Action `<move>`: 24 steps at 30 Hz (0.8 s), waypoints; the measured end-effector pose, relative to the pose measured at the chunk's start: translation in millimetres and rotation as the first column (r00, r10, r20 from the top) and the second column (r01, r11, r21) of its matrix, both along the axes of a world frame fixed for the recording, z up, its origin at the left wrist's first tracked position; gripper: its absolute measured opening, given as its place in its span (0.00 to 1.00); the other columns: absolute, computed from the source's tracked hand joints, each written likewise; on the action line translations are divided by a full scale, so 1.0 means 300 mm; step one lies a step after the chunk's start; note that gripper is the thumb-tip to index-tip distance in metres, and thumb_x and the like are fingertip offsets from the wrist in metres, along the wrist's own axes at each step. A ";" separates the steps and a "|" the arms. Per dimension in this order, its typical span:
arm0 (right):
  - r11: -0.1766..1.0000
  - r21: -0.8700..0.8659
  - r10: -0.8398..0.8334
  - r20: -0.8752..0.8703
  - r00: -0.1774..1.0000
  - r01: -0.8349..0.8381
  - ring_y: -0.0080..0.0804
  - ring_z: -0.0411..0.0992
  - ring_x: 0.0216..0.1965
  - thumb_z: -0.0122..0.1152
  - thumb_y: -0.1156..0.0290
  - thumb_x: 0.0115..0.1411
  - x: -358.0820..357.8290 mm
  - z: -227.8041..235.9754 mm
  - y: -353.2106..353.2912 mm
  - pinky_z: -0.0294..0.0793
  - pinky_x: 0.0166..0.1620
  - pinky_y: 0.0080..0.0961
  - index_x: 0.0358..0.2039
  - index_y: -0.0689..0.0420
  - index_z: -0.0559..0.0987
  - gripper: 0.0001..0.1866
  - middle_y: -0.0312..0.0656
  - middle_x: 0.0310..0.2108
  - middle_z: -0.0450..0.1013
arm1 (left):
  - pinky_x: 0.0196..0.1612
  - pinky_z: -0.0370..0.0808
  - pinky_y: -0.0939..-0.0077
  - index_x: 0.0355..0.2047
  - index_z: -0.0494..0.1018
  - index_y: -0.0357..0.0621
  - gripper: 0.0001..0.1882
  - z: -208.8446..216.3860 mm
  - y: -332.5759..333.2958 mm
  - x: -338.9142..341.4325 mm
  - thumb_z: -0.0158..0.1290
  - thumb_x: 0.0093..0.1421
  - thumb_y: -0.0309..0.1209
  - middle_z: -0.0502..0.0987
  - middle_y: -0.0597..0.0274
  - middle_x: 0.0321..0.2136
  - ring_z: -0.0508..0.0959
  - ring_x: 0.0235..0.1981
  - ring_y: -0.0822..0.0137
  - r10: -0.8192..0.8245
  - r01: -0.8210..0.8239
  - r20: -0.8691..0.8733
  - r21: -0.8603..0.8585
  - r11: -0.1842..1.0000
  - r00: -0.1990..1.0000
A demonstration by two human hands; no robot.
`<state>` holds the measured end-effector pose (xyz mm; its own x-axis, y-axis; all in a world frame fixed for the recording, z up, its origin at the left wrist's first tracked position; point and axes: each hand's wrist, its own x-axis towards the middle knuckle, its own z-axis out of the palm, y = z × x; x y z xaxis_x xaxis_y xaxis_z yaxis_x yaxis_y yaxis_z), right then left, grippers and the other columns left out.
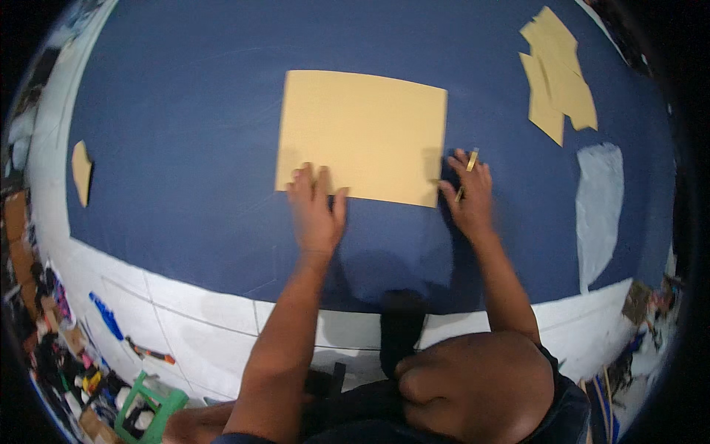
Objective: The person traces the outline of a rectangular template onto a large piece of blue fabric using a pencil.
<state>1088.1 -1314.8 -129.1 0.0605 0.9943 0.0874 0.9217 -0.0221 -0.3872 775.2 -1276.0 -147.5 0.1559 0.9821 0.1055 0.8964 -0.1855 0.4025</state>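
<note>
A rectangular tan paper sheet [362, 133] lies flat on dark blue cloth [185, 148]. My left hand [316, 203] is at the sheet's near left corner, fingers spread over its near edge. Beside the near right corner is my right hand [470, 191], with a thin yellowish pen-like stick [472, 160] tucked between its fingers. Its exact kind is too small to make out. The right thumb points toward the sheet's right edge; whether it touches is unclear.
Tan cut paper pieces [558, 70] overlap at the far right, above a pale translucent piece [599, 207]. A small tan piece [81, 174] lies at the left. On the white tiles [200, 318] are an orange-and-black tool [151, 351], a blue object [106, 316] and a green stool [151, 405].
</note>
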 end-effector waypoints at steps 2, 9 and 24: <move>0.995 -0.084 0.057 -0.006 0.998 -0.057 0.53 0.59 0.71 0.66 0.55 0.63 -0.012 0.024 -0.016 0.47 0.72 0.61 0.61 0.51 0.75 0.28 0.46 0.67 0.67 | 0.74 0.48 0.39 0.65 0.68 0.41 0.30 -0.010 0.000 -0.006 0.56 0.68 0.44 0.60 0.41 0.69 0.54 0.73 0.41 -0.005 0.005 -0.019 -0.018 1.000 1.000; 0.999 -0.053 0.006 -0.020 1.000 -0.007 0.49 0.54 0.74 0.65 0.48 0.63 -0.021 -0.001 -0.026 0.42 0.74 0.60 0.61 0.48 0.75 0.29 0.42 0.68 0.67 | 0.74 0.47 0.41 0.65 0.67 0.43 0.28 0.003 0.003 0.009 0.54 0.69 0.42 0.59 0.42 0.70 0.54 0.73 0.42 -0.004 0.004 -0.012 0.011 1.000 1.000; 0.999 -0.035 0.022 -0.093 0.995 -0.025 0.50 0.55 0.73 0.71 0.50 0.58 -0.004 -0.012 -0.040 0.42 0.74 0.59 0.59 0.49 0.77 0.31 0.41 0.67 0.69 | 0.74 0.50 0.40 0.64 0.69 0.44 0.28 0.015 0.001 -0.005 0.56 0.67 0.41 0.60 0.44 0.69 0.55 0.73 0.41 -0.017 0.017 0.009 -0.001 1.000 1.000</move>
<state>1087.0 -1326.7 -132.6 0.0432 0.9980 0.0469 0.8824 -0.0161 -0.4703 773.7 -1275.9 -143.1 0.1711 0.9795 0.1063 0.8894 -0.2000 0.4111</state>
